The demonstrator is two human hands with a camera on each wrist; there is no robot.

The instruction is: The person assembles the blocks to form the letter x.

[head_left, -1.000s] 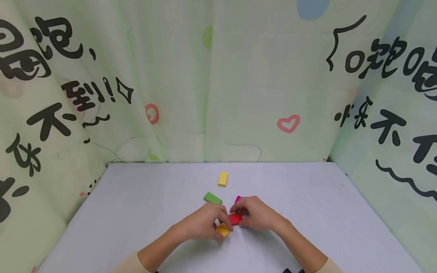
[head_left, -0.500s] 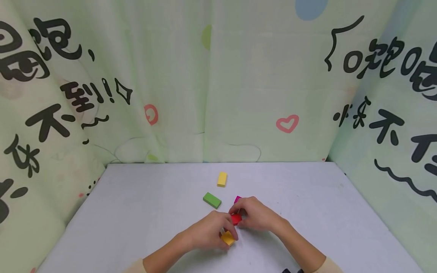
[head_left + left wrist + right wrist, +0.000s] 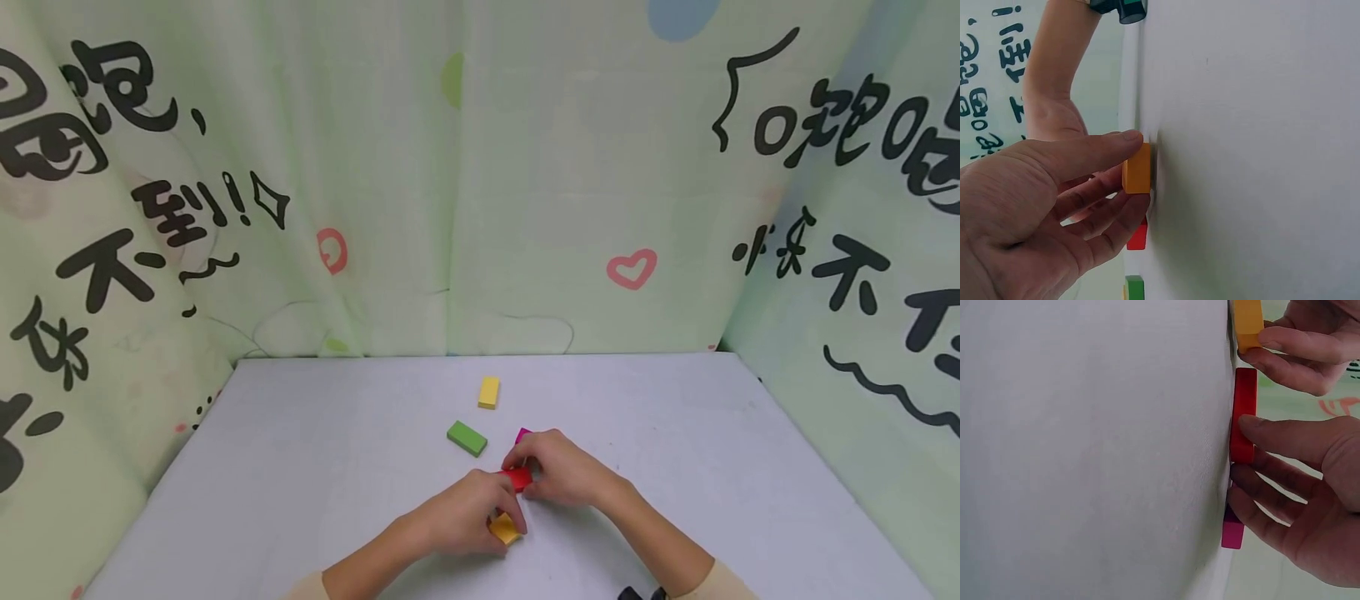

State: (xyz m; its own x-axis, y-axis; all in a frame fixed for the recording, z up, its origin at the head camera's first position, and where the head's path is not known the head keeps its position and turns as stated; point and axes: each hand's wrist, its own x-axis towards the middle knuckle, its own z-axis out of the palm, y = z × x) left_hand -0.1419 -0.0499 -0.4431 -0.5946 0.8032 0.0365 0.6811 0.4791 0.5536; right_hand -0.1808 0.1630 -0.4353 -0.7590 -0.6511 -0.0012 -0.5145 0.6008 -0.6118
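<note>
Two blocks are being pinched close together, and the hands are crowding each other.
The left hand (image 3: 474, 510) is pinching the orange block (image 3: 505, 528) between thumb and fingertips, opening only to its width; the right hand (image 3: 561, 467) is gripping the red block (image 3: 519, 478) likewise, low at the table (image 3: 337, 425). The pink block (image 3: 1232, 535) is lying just by the right fingers, partly hidden; the green block (image 3: 467, 438) and yellow block (image 3: 488, 392) are lying farther off. With so little room, the left fingers are risking bumping the red block askew, the right ones nudging the pink; an uneven squeeze could be tipping the orange one loose.
</note>
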